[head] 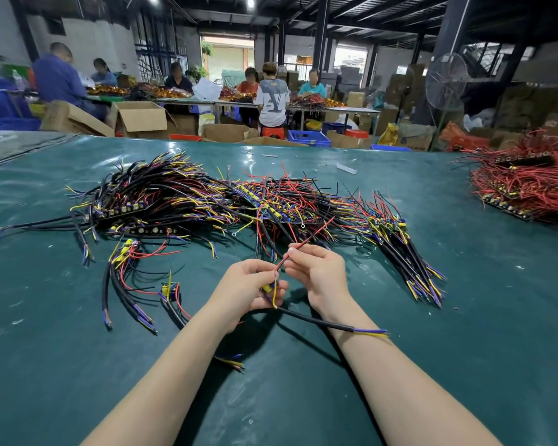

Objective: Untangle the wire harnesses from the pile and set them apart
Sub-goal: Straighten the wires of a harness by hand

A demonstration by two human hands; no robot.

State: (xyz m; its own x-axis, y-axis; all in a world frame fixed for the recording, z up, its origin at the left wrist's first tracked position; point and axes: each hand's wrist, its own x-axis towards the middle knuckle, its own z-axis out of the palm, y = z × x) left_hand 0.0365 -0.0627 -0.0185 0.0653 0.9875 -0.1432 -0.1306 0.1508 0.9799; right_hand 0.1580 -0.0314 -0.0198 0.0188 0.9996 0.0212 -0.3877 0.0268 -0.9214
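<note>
A big tangled pile of wire harnesses (226, 201), black cables with red, yellow, blue and purple leads, stretches across the green table (464, 317). In front of it my left hand (248, 291) grips one harness (319, 321) by its small yellow-component end; its black cable trails right under my right wrist and ends in purple and yellow leads. My right hand (316, 268) pinches that harness's red wire (298, 247), which runs up toward the pile. A few separated harnesses (126, 284) lie to the left of my hands.
A second heap of mostly red wires (525, 185) sits at the table's far right edge. A loose harness end (231, 362) pokes out beside my left forearm. Beyond the table several people sit at other benches among cardboard boxes, blue crates and a standing fan.
</note>
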